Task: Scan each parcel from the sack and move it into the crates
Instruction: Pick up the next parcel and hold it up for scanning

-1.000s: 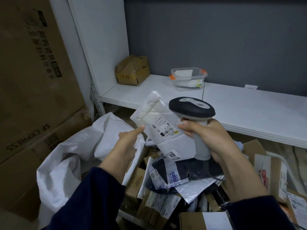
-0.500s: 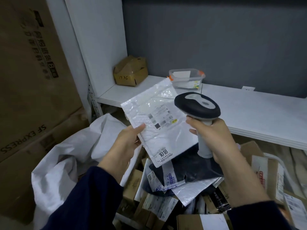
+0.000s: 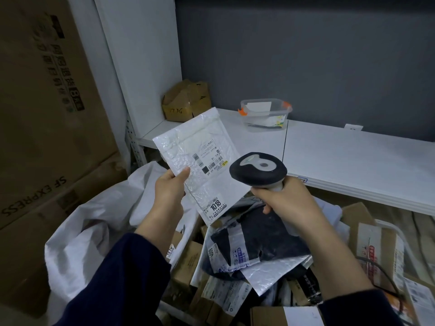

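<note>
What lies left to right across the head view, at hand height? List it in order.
SF Express carton → white sack → left hand → bubble mailer → scanner → right hand → red-printed box

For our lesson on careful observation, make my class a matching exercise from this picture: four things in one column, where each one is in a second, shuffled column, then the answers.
Things:
1 padded envelope
2 scanner
3 clear plastic tub
4 white sack

Places:
A on the white shelf
B gripped in the right hand
C held in the left hand
D slumped at lower left, beside the big cardboard boxes

Pairs: 1-C, 2-B, 3-A, 4-D
</note>
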